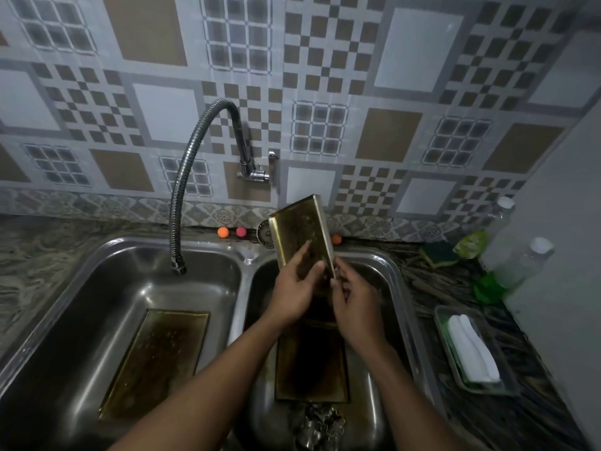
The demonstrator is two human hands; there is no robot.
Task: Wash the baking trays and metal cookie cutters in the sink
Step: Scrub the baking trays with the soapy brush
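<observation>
Leaning steeply over the right basin of the sink (242, 255), at the centre of the frame, a brass-coloured baking tray (299, 226) turns its hollow side toward the camera. The left hand (292, 291) lays nearly straight fingers flat on that stained face, while the right hand (356, 304) pinches the tray's right rim, fingers curled. A second tray (156, 362) lies flat in the left basin at lower left. A third tray (309, 369) lies flat in the right basin under the wrists, and the cookie cutters (320, 424) (a tangled metal heap) sit at the bottom edge. A green sponge (437, 255) rests on the worktop (439, 281), right.
</observation>
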